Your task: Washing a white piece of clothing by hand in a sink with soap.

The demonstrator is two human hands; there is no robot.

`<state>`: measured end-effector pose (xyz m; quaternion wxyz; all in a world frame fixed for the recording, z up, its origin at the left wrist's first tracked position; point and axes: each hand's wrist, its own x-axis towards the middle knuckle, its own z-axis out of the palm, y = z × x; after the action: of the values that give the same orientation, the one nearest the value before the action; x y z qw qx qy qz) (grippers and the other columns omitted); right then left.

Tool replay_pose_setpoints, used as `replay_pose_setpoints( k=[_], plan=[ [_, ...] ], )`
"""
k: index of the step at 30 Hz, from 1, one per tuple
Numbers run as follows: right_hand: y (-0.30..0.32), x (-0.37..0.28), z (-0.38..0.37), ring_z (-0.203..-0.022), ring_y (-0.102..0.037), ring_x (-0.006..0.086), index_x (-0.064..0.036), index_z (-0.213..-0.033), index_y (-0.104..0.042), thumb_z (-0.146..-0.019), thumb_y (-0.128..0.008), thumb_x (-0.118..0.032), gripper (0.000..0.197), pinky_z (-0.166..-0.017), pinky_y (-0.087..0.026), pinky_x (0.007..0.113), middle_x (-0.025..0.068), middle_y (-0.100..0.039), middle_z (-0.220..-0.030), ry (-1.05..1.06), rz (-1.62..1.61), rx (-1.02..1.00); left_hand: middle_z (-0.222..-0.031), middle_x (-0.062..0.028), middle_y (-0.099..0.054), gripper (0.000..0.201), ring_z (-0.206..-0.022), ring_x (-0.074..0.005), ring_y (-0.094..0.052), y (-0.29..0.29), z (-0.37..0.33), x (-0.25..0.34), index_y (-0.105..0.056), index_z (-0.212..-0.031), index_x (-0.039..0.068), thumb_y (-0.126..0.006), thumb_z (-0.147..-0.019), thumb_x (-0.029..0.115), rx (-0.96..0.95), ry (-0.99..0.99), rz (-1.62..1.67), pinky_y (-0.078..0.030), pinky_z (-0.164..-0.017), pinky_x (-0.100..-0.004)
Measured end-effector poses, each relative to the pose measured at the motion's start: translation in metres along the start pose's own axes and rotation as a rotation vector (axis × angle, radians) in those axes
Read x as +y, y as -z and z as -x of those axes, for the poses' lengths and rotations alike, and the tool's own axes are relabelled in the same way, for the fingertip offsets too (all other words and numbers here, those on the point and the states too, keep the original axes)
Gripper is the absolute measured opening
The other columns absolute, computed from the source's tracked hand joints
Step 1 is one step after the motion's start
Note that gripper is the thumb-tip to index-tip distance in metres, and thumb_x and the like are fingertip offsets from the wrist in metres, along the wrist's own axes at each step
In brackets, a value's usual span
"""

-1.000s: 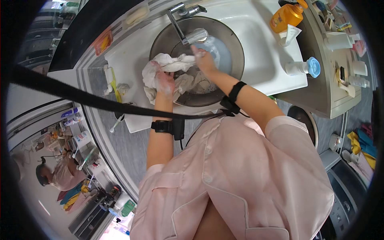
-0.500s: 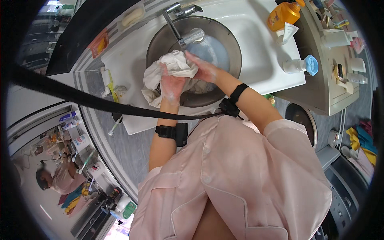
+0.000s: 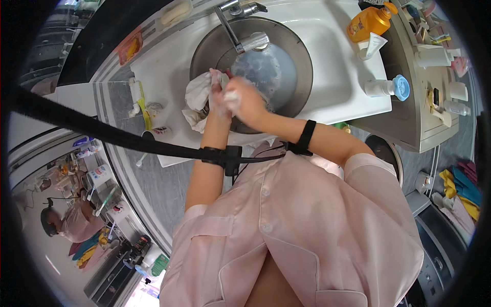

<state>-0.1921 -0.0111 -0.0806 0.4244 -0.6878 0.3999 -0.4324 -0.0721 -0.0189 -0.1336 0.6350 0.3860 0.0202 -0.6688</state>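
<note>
A metal basin (image 3: 303, 84) with cloudy, foamy water (image 3: 271, 77) sits in the white sink (image 3: 332, 66) under the chrome faucet (image 3: 253, 42). Wet white cloth (image 3: 198, 93) is bunched over the basin's left side and hangs near its rim. My left hand (image 3: 219, 102), wet with suds, is closed on the cloth. Pressed against it, my right hand (image 3: 248, 105) makes a fist around a fold of the same cloth; its fingers are slightly blurred. The cloth between the two hands is partly hidden.
On the right of the sink stand an orange pump bottle (image 3: 369, 23), a white tube (image 3: 376, 45) and a clear bottle with a blue cap (image 3: 400, 88). A soap dish (image 3: 174, 14) lies at the back left. A black strap (image 3: 112, 128) crosses the view from the left.
My right hand has moved left and down onto my left hand, closing from a spread pose into a fist on the cloth. More of the foamy water shows.
</note>
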Motion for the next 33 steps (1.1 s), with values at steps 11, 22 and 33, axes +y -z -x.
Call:
replay_pose_setpoints(
  k=[11,22,33],
  plan=[
    [-0.020,0.021,-0.065,-0.070,-0.060,0.0289,-0.0135,-0.073,-0.063,-0.075,-0.057,-0.027,0.015,-0.061,-0.048,0.038,0.0129,-0.061,-0.073,-0.268,0.447,-0.056,-0.097,-0.0016,-0.058,0.035,-0.093,-0.0154,-0.053,-0.021,-0.009,-0.004,-0.051,-0.111,0.010,-0.038,-0.092,0.037,-0.222,0.096,0.176,-0.044,-0.084,-0.0319],
    [-0.032,0.017,-0.074,-0.064,-0.060,0.0312,-0.0131,-0.069,-0.059,-0.071,-0.060,-0.023,0.010,-0.058,-0.047,0.041,0.0125,-0.061,-0.068,0.099,0.331,-0.126,-0.095,-0.0021,-0.058,0.035,-0.093,-0.0168,-0.056,0.041,-0.028,-0.007,-0.049,-0.112,0.013,-0.033,-0.092,0.037,-0.331,0.120,0.294,-0.047,-0.080,-0.0341],
    [-0.030,-0.031,-0.013,-0.060,-0.060,0.0329,-0.0107,-0.061,-0.059,-0.070,-0.066,-0.043,0.034,-0.055,-0.047,0.043,0.0137,-0.059,-0.061,0.237,0.318,-0.065,-0.091,-0.0056,-0.054,0.039,-0.087,-0.0184,-0.051,0.064,-0.018,-0.005,-0.050,-0.101,0.012,-0.039,-0.089,0.048,-0.245,-0.210,-0.055,-0.042,-0.085,-0.0332]
  ],
)
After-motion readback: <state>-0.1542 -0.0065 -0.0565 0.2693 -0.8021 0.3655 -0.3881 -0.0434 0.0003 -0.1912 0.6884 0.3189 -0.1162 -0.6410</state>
